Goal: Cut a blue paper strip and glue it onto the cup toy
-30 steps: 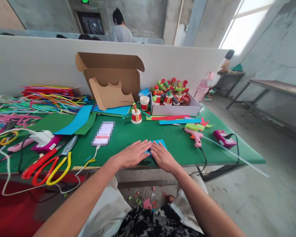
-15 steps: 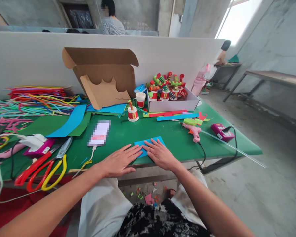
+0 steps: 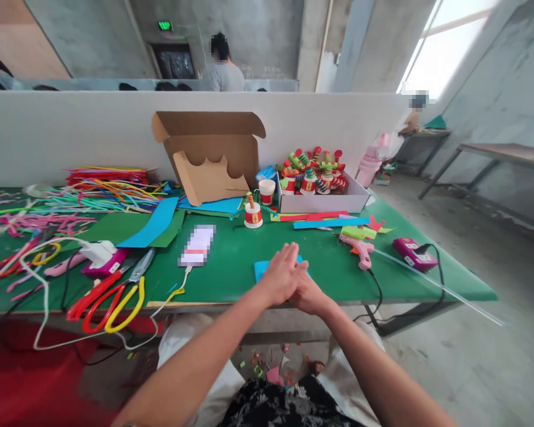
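A folded piece of blue paper [image 3: 261, 270] lies near the front edge of the green table, largely covered by my hands. My left hand [image 3: 277, 276] rests across it with fingers stretched forward, overlapping my right hand [image 3: 310, 293]. The right hand's fingers are partly hidden under the left, and those that show are extended. Neither hand grips anything. Beyond them stands a red and white paper-cup figure [image 3: 253, 216] with a coiled paper top and coiled arms. A pink glue gun [image 3: 359, 248] lies to the right.
Scissors with yellow handles [image 3: 127, 302] and red-handled scissors [image 3: 100, 299] lie at left, beside a phone [image 3: 197, 245] on a cable. A white box [image 3: 324, 203] of cup figures and an open cardboard box [image 3: 211, 157] stand behind. Paper strips [image 3: 331, 224] and a purple power block [image 3: 413, 254] are at right.
My hands have come together from lying side by side, the left now overlapping the right on the blue paper. The view has tilted up and turned slightly left.
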The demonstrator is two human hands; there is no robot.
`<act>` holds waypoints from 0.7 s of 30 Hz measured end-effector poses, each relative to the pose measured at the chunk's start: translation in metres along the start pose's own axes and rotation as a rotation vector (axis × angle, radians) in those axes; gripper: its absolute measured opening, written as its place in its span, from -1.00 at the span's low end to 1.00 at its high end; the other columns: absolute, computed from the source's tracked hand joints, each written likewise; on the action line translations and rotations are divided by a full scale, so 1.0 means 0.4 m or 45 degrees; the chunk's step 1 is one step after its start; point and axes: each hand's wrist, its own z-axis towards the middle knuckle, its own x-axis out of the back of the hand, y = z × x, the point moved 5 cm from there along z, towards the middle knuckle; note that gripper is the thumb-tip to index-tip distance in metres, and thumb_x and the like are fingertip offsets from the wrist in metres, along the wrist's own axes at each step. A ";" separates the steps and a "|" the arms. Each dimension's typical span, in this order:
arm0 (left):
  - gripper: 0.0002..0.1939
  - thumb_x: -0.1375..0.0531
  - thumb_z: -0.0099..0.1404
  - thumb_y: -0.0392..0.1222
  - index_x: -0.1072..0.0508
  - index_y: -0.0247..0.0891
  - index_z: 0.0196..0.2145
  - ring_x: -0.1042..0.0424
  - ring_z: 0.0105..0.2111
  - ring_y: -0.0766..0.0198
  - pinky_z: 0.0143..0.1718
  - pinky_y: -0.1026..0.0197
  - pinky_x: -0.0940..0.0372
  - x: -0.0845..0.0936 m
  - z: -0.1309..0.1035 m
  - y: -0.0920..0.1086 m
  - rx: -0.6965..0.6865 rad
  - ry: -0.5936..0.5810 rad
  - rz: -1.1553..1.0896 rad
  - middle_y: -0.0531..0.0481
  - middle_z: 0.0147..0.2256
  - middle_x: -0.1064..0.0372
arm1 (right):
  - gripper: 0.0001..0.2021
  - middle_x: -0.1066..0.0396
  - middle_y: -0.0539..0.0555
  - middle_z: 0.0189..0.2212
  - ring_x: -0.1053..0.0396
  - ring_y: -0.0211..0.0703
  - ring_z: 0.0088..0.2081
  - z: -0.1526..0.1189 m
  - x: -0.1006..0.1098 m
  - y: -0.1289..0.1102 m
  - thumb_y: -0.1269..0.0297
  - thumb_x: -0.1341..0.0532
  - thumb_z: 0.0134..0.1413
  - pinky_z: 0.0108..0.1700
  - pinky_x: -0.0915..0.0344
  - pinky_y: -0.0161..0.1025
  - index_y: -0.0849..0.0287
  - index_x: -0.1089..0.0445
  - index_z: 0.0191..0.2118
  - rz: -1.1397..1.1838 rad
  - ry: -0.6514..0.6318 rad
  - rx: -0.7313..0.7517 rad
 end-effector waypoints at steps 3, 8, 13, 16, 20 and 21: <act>-0.28 0.39 0.47 0.08 0.05 -0.52 0.35 0.14 0.37 0.10 0.31 0.03 -0.01 -0.055 0.067 0.019 0.161 -0.008 -0.014 -0.27 0.36 0.13 | -0.51 -0.44 0.25 0.09 -0.38 0.05 0.10 -0.001 0.012 0.047 0.39 0.04 0.20 0.14 -0.31 0.02 0.22 -0.35 0.19 0.235 0.170 -0.148; -0.29 0.39 0.47 0.05 0.00 -0.51 0.34 0.10 0.36 0.07 0.32 -0.02 0.02 -0.078 0.045 -0.023 0.196 0.048 0.091 -0.28 0.35 0.07 | -0.48 -0.34 0.19 0.19 -0.26 0.06 0.22 -0.013 0.022 0.065 0.37 0.08 0.21 0.23 -0.20 0.06 0.16 -0.28 0.24 0.056 0.339 -0.305; -0.27 0.30 0.46 0.13 -0.09 -0.47 0.32 0.11 0.37 0.03 0.34 -0.11 0.09 -0.076 -0.034 -0.067 0.157 0.093 0.391 -0.27 0.35 0.06 | -0.43 -0.03 0.28 0.34 0.05 0.17 0.37 -0.016 0.009 0.031 0.30 0.03 0.24 0.35 0.13 0.18 0.36 -0.12 0.33 -0.373 0.082 -0.415; -0.23 0.26 0.44 0.18 -0.09 -0.50 0.32 0.08 0.37 0.01 0.33 -0.11 0.05 -0.065 -0.071 -0.092 0.210 0.131 0.501 -0.30 0.34 0.05 | -0.42 0.02 0.32 0.35 0.06 0.15 0.37 -0.018 0.020 0.015 0.21 0.09 0.31 0.35 0.13 0.17 0.43 -0.05 0.35 -0.480 0.036 -0.533; -0.25 0.22 0.45 0.16 -0.09 -0.54 0.31 0.05 0.36 -0.01 0.32 -0.12 0.03 -0.048 -0.123 -0.117 0.301 0.164 0.598 -0.30 0.34 0.03 | -0.39 0.05 0.30 0.36 0.07 0.14 0.38 -0.028 0.039 0.009 0.11 0.11 0.35 0.35 0.17 0.18 0.43 -0.01 0.36 -0.561 0.023 -0.633; -0.26 0.20 0.45 0.15 -0.09 -0.53 0.31 0.05 0.36 -0.01 0.32 -0.13 0.03 -0.043 -0.137 -0.123 0.329 0.172 0.614 -0.29 0.34 0.02 | -0.38 0.06 0.29 0.36 0.08 0.14 0.38 -0.031 0.044 0.009 0.11 0.10 0.35 0.35 0.18 0.17 0.43 0.00 0.36 -0.565 0.010 -0.644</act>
